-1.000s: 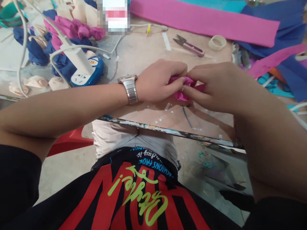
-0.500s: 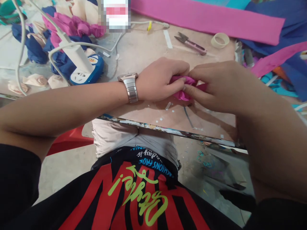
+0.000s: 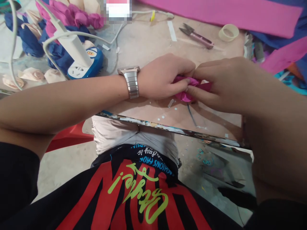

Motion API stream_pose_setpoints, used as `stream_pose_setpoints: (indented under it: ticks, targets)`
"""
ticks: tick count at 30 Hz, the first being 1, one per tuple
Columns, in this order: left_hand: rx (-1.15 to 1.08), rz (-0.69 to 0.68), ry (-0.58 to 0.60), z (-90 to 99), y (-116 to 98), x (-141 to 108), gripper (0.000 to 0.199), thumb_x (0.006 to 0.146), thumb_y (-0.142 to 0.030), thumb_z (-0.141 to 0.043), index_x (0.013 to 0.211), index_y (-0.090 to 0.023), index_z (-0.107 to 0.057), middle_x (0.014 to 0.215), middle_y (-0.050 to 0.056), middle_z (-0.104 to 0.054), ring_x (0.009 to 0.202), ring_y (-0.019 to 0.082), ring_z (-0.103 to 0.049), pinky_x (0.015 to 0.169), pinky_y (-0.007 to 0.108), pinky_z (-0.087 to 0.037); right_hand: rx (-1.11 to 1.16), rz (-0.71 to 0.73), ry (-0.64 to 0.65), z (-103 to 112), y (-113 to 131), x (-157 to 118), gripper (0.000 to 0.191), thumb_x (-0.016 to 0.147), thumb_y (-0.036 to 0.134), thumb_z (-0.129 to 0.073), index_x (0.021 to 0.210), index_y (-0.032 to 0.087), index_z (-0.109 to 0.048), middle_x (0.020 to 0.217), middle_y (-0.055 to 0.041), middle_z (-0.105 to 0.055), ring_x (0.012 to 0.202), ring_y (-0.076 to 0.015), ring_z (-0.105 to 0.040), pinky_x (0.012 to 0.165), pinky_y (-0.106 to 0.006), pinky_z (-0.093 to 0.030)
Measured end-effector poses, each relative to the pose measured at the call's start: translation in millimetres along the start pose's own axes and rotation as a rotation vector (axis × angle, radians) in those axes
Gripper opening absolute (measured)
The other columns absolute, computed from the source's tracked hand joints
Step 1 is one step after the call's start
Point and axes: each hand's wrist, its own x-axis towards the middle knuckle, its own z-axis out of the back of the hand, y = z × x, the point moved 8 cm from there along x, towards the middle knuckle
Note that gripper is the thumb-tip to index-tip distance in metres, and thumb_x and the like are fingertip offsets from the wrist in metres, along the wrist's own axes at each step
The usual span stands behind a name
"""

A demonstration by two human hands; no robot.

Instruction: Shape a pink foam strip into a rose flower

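A bunched piece of bright pink fabric is pinched between both hands just above the table. My left hand, with a metal watch on its wrist, grips the fabric's left side, thumb lying along its front. On the other side my right hand closes on the fabric with thumb and fingers, and a darker pink strip shows under its fingers. The two thumbs nearly meet. The fingertips behind the fabric are partly hidden.
Snips and a tape roll lie beyond my hands. A long pink cloth crosses the back right. At left are a blue power strip, white cables, fabric bundles and cream rosettes. The table edge runs below my wrists.
The view has shifted slightly, so table items appear higher and those at the right farther right. Both hands keep hold of the pink fabric with almost the same grip.
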Motion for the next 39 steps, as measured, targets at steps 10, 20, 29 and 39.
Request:
stream_pose_setpoints:
  ticks: [10,20,29,39]
  targets:
    - [0.009,-0.046,-0.005,-3.6,3,0,0.026,0.091,-0.037,-0.044,0.083,-0.024,-0.066,0.080,0.007,-0.070,0.075,0.022,-0.057,0.069,0.038,-0.037,-0.010,-0.011,0.030,-1,-1,-2,0.031,0.093,0.046,-0.042,0.075,0.023,-0.053,0.072,-0.0046,-0.058,0.063,-0.0191,-0.050,0.057,-0.035,-0.033]
    - [0.010,-0.061,0.015,-2.7,-1,-1,0.023,0.088,-0.031,-0.046,0.088,-0.021,-0.068,0.081,0.008,-0.068,0.083,0.024,-0.061,0.072,0.038,-0.039,-0.035,-0.033,-0.007,4,4,-3,0.044,0.095,0.052,-0.034,0.071,0.023,-0.057,0.069,-0.0055,-0.061,0.069,-0.0214,-0.058,0.060,-0.038,-0.035]
    - [-0.003,-0.065,0.002,-2.5,-1,0,0.020,0.085,-0.024,-0.050,0.087,-0.021,-0.069,0.080,0.007,-0.068,0.076,0.022,-0.058,0.067,0.036,-0.035,-0.026,-0.015,-0.042,6,5,-3,0.052,0.097,0.058,-0.030,0.072,0.024,-0.061,0.069,-0.0047,-0.063,0.070,-0.0220,-0.060,0.058,-0.038,-0.034]
    - [-0.038,-0.111,0.033,2.0,-11,-3,0.035,0.091,-0.023,-0.048,0.107,0.001,-0.068,0.093,0.010,-0.067,0.078,0.012,-0.047,0.072,0.026,-0.030,-0.007,0.011,-0.128,13,4,-5,0.039,0.096,0.049,-0.038,0.073,0.022,-0.054,0.068,-0.0007,-0.058,0.074,-0.0186,-0.060,0.060,-0.038,-0.030]
